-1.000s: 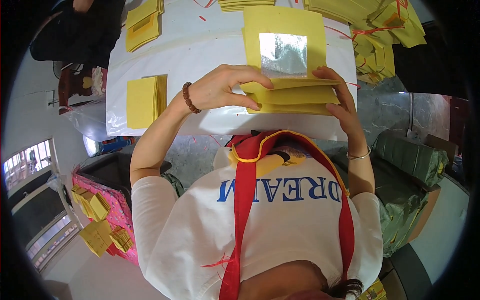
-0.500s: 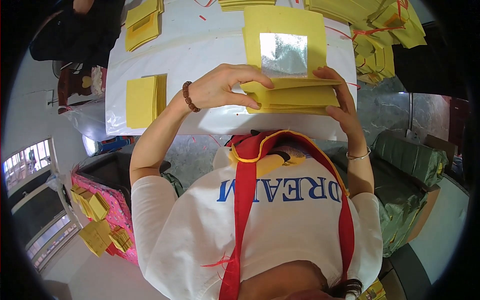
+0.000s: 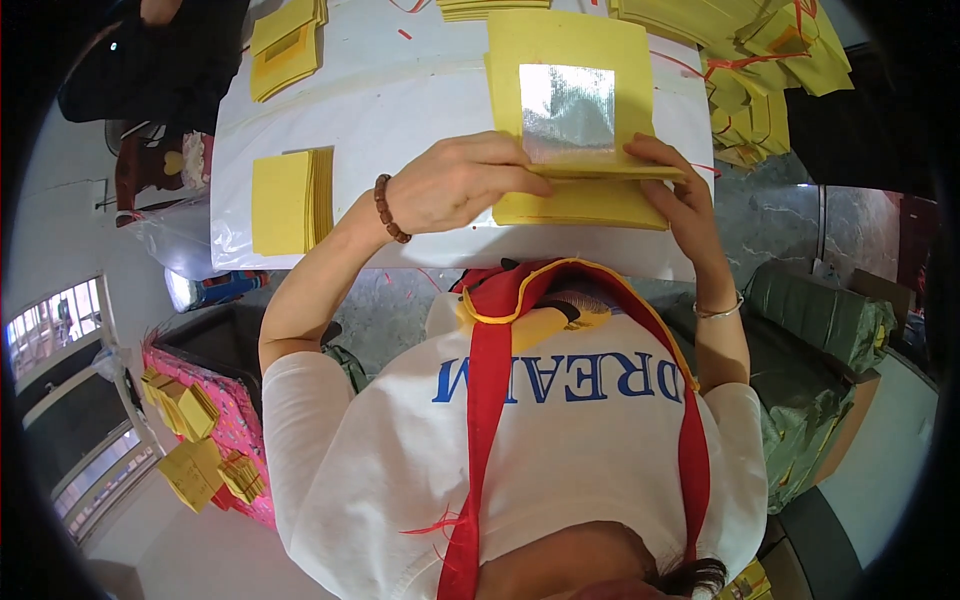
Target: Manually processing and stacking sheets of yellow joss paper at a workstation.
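Note:
A stack of yellow paper sheets (image 3: 505, 95) lies before me, a silver foil square (image 3: 568, 110) on its top sheet. Across the stack's near part stands a folded yellow paper (image 3: 590, 173), edge toward me. My left hand (image 3: 465, 185), with a brown bead bracelet (image 3: 390, 208) at the wrist, pinches its left end between thumb and fingers. At the right end, my right hand (image 3: 680, 190) grips the same paper, fingers behind and thumb in front. Below the fold lie more yellow sheets (image 3: 585, 208). The fingers partly hide both ends of the paper.
The table has a white cover (image 3: 400, 110). On its left stand two yellow paper piles, one near (image 3: 285, 203) and one far (image 3: 287, 60). Loose yellow paper with red string (image 3: 760, 60) covers the far right corner. A person in dark clothing (image 3: 150, 80) is at the far left.
My left thumb and fingers have drawn together, and that hand has turned slightly. The paper's parted layers have come together into one narrow edge. My right fingers have shifted slightly along it.

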A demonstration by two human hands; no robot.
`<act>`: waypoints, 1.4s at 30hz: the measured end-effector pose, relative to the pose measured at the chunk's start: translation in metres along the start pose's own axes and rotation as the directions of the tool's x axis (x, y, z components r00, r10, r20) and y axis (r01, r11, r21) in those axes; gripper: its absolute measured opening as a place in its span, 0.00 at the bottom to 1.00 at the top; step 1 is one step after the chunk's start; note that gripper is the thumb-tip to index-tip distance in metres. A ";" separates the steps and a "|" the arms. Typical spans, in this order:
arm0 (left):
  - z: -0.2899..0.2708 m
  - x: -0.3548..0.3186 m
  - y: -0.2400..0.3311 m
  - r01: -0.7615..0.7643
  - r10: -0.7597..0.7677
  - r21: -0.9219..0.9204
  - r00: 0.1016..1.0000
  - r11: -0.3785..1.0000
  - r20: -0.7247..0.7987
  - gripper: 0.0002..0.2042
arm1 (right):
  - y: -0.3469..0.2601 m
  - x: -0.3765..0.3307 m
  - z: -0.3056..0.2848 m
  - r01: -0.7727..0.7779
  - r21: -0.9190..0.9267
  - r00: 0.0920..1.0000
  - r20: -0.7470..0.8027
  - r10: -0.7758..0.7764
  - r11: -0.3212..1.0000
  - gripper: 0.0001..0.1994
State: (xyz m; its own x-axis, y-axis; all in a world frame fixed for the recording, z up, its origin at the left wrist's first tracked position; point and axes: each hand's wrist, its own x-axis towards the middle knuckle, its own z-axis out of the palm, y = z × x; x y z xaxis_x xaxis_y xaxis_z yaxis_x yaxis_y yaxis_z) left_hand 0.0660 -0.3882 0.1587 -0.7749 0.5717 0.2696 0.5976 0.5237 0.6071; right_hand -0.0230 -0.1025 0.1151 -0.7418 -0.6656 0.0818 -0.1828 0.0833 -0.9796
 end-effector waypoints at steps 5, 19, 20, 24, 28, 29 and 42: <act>-0.001 0.001 0.007 0.025 -0.024 -0.039 0.999 0.999 0.028 0.14 | 0.000 0.002 0.000 0.026 -0.022 1.000 0.000 -0.026 0.999 0.13; -0.006 0.002 0.000 0.073 -0.065 -0.126 0.996 0.989 0.063 0.16 | -0.001 0.001 0.001 -0.009 -0.007 1.000 -0.019 0.009 1.000 0.14; -0.006 0.002 -0.001 0.081 -0.073 -0.132 0.995 0.988 0.066 0.16 | -0.002 0.001 0.001 -0.011 -0.004 1.000 -0.015 0.011 1.000 0.14; -0.007 0.002 -0.001 0.121 -0.107 -0.150 0.989 0.981 0.098 0.17 | -0.002 0.001 0.001 -0.008 0.001 1.000 -0.014 0.008 1.000 0.14; -0.008 0.002 -0.001 0.129 -0.115 -0.141 0.988 0.982 0.105 0.19 | -0.001 0.001 0.001 -0.028 0.013 0.999 -0.023 0.028 1.000 0.13; -0.008 0.002 -0.001 0.116 -0.102 -0.151 0.990 0.982 0.096 0.19 | -0.001 0.001 0.001 -0.036 0.022 0.999 -0.026 0.037 0.999 0.13; -0.018 0.007 -0.004 0.176 -0.132 -0.235 0.972 0.956 0.195 0.19 | -0.003 -0.001 -0.003 0.010 0.003 1.000 0.021 -0.010 1.000 0.17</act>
State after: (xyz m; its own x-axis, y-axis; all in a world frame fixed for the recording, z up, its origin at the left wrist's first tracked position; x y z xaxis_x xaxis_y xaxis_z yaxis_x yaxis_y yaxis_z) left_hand 0.0545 -0.3972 0.1718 -0.7918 0.6097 0.0368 0.3861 0.4529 0.8036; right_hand -0.0238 -0.0999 0.1184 -0.7261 -0.6819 0.0882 -0.1888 0.0743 -0.9792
